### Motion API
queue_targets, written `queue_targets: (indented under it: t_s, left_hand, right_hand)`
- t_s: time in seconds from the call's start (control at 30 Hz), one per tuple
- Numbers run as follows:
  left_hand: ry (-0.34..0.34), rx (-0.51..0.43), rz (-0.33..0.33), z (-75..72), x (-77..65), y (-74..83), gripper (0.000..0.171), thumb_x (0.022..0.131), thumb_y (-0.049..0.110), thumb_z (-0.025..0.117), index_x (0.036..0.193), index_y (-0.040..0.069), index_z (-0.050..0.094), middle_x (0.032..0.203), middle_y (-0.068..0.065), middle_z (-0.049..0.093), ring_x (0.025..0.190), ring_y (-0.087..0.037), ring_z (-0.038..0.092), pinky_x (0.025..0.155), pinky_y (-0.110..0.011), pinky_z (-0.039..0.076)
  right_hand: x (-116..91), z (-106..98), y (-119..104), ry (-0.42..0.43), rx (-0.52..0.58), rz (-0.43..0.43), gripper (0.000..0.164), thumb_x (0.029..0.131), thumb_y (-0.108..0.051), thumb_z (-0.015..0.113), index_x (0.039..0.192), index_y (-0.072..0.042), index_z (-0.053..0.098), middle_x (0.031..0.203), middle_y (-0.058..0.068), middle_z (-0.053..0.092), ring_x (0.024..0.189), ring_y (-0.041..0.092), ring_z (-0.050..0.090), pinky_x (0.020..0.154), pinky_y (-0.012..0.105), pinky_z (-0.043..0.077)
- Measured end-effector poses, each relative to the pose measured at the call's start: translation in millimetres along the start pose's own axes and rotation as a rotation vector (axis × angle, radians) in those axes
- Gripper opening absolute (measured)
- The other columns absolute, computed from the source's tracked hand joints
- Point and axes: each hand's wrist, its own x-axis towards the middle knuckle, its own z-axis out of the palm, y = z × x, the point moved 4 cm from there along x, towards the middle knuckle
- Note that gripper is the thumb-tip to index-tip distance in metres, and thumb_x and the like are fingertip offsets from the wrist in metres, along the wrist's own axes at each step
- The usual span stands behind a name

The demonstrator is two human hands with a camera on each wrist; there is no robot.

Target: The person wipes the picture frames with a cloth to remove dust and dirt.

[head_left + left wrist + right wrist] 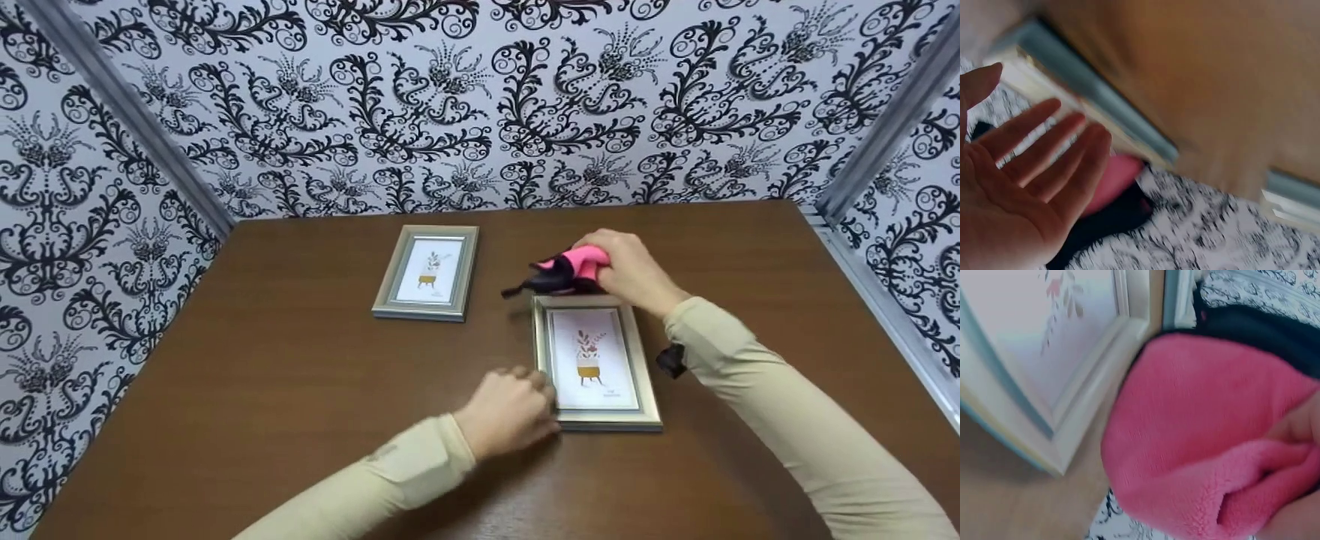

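Note:
My right hand (pixel 634 274) grips a bunched cleaning cloth (pixel 586 262), pink and plush on one side and black on the other, just beyond the far edge of a picture frame. In the right wrist view the pink cloth (pixel 1185 394) hangs in a fold from the fingers, beside the frame's corner. That picture frame (pixel 645 375), gold and grey-blue around a plant-pot print, lies face up on the table. My left hand (pixel 510 412) is at its lower left edge. In the left wrist view the left hand's fingers (pixel 1033 129) are loosely extended and hold nothing; contact with the frame (pixel 1095 93) is unclear.
A matching picture frame (pixel 386 292) lies face up farther back, to the left. Both rest on a brown wooden table (pixel 300 390). Patterned black-and-white walls (pixel 495 112) stand behind and at both sides, with metal posts at the corners.

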Motion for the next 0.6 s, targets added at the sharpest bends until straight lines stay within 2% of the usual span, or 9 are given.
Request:
queue_targets:
  t_s: [0.07, 0.13, 0.2, 0.27, 0.4, 0.5, 0.6]
  left_hand:
    - [-0.004, 0.026, 0.016, 4.2, 0.8, 9.5, 0.034, 0.076, 0.051, 0.059, 0.087, 0.018, 0.061, 0.084, 0.003, 0.057, 0.072, -0.014, 0.051, 0.054, -0.025, 0.046]
    - [0.018, 0.064, 0.027, 7.9, 1.7, 15.8, 0.033, 0.076, 0.048, 0.062, 0.088, 0.017, 0.06, 0.086, 0.001, 0.057, 0.075, -0.015, 0.052, 0.057, -0.025, 0.047]
    - [0.047, 0.092, 0.042, 10.8, 1.4, 19.6, 0.03, 0.074, 0.042, 0.066, 0.087, 0.016, 0.059, 0.086, -0.002, 0.058, 0.078, -0.017, 0.053, 0.056, -0.024, 0.048]
    - [0.068, 0.097, 0.056, 13.1, 0.5, 20.6, 0.027, 0.073, 0.035, 0.069, 0.087, 0.015, 0.057, 0.088, -0.005, 0.059, 0.081, -0.021, 0.054, 0.054, -0.024, 0.049]
    - [0.062, 0.044, 0.091, 15.1, -3.6, 16.2, 0.024, 0.072, 0.029, 0.07, 0.086, 0.015, 0.057, 0.092, -0.011, 0.059, 0.086, -0.026, 0.055, 0.051, -0.025, 0.05]
    - [0.044, -0.018, 0.125, 16.2, -7.5, 10.4, 0.017, 0.073, 0.02, 0.07, 0.085, 0.016, 0.058, 0.09, -0.007, 0.06, 0.083, -0.024, 0.057, 0.053, -0.025, 0.051]
    - [0.027, -0.091, 0.158, 17.0, -12.2, 6.3, 0.018, 0.071, 0.011, 0.069, 0.085, 0.017, 0.06, 0.089, -0.001, 0.062, 0.084, -0.021, 0.058, 0.06, -0.024, 0.051]
  right_hand:
    - [-2.2, 9.5, 1.5, 0.021, 0.014, 0.025, 0.026, 0.071, 0.004, 0.065, 0.092, -0.011, 0.065, 0.089, 0.0, 0.06, 0.085, 0.018, 0.054, 0.08, 0.036, 0.043]
    - [-5.5, 23.8, 2.2, 0.001, 0.021, 0.004, 0.025, 0.071, 0.005, 0.065, 0.088, -0.013, 0.066, 0.088, 0.0, 0.061, 0.085, 0.017, 0.054, 0.08, 0.036, 0.043]
    - [-13.5, 39.8, 2.6, -0.067, -0.02, -0.026, 0.028, 0.069, 0.008, 0.062, 0.089, -0.012, 0.066, 0.092, 0.001, 0.062, 0.09, 0.019, 0.054, 0.084, 0.038, 0.042]
    - [-23.5, 55.5, 1.3, -0.161, -0.107, -0.08, 0.035, 0.066, 0.011, 0.058, 0.095, -0.008, 0.065, 0.098, 0.005, 0.062, 0.098, 0.024, 0.053, 0.089, 0.04, 0.039]
    - [-44.6, 74.5, -5.5, -0.299, -0.31, -0.182, 0.047, 0.066, 0.007, 0.056, 0.113, -0.001, 0.057, 0.114, 0.014, 0.055, 0.111, 0.03, 0.045, 0.097, 0.041, 0.031]
    - [-57.4, 75.5, -12.8, -0.353, -0.344, -0.213, 0.049, 0.069, 0.003, 0.058, 0.118, -0.002, 0.055, 0.121, 0.015, 0.051, 0.115, 0.03, 0.043, 0.098, 0.041, 0.03]
    - [-69.5, 71.8, -20.5, -0.43, -0.307, -0.233, 0.052, 0.07, 0.004, 0.057, 0.121, -0.004, 0.054, 0.125, 0.012, 0.05, 0.117, 0.028, 0.042, 0.098, 0.041, 0.031]
